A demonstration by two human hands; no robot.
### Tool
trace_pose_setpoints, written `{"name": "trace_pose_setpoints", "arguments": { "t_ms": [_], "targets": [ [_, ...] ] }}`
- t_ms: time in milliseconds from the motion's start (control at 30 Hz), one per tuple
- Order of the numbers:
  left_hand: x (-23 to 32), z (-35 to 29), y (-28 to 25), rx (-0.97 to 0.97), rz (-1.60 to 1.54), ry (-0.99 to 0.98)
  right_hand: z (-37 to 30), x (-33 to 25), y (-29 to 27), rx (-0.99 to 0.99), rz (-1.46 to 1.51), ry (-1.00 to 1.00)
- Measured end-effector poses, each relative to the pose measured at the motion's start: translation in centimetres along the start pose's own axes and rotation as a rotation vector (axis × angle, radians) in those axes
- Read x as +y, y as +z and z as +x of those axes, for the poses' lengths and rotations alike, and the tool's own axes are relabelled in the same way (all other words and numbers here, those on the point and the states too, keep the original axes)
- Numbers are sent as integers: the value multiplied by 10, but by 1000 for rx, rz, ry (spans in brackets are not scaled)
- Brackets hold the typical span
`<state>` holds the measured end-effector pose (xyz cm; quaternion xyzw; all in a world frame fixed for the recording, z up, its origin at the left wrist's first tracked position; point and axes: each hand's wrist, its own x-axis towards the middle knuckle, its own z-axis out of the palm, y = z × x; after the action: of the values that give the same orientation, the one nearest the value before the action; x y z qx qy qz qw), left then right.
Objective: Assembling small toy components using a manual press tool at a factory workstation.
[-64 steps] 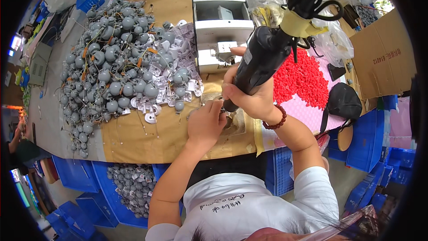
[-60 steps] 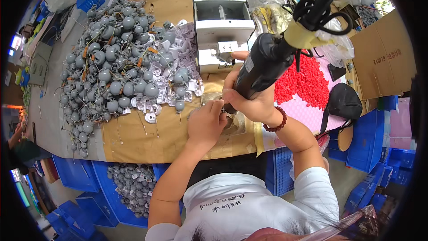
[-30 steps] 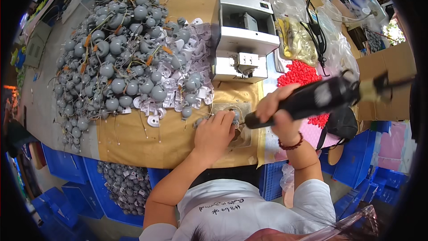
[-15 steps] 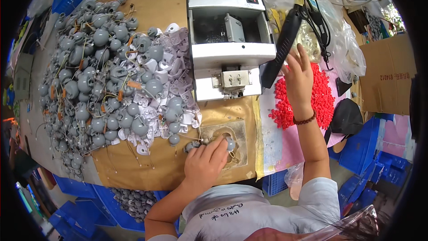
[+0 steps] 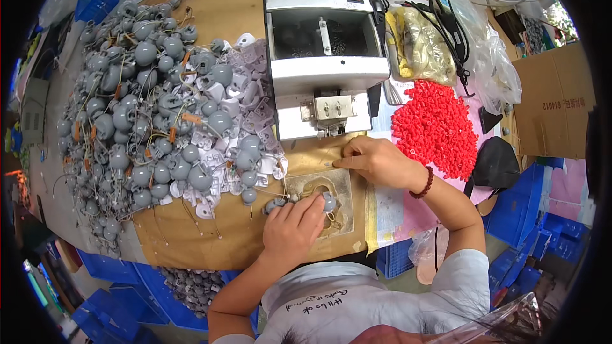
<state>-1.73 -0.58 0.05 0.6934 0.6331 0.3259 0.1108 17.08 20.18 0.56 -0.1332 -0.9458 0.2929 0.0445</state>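
while the left hand (image 5: 294, 224) clamped the grey part (image 5: 329, 202) over the square plate (image 5: 343, 180), the right hand (image 5: 382, 163), pinched together on nothing clearly visible, lay beyond that part and rightward, nearer the machine (image 5: 328, 74).

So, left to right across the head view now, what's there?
Heap of grey balls → left hand → grey part it touches → right hand → cardboard box. Silver machine and red heap overlap the hands' spans; left out.

Glossy grey rounded part (image 5: 329, 202), partly hidden, over recessed plate (image 5: 343, 182)
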Motion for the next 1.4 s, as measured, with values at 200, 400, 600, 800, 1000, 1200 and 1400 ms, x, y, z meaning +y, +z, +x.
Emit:
{"name": "trace_pose_setpoints", "arguments": {
  "t_ms": [200, 400, 600, 800, 1000, 1200, 1400],
  "targets": [
    [4, -3, 2, 20, -13, -20, -10, -1, 4, 120, -129, -63],
    [7, -8, 5, 51, 19, -49, 25, -44, -63, 604, -175, -236],
    [9, -5, 6, 136, 77, 15, 61, -73, -110, 872, -243, -222],
    [18, -9, 8, 104, 37, -46, -7, -83, -12, 299, 237, 110],
    [18, -13, 7, 109, 68, -45, -13, -75, 44, 356, 613, 324],
    [19, -12, 8, 110, 79, -17, -6, -71, 48, 650, 681, 278],
    [24, -23, -20, 148, -8, -5, -1, -85, 22, 585, 877, 309]
  ]
}}
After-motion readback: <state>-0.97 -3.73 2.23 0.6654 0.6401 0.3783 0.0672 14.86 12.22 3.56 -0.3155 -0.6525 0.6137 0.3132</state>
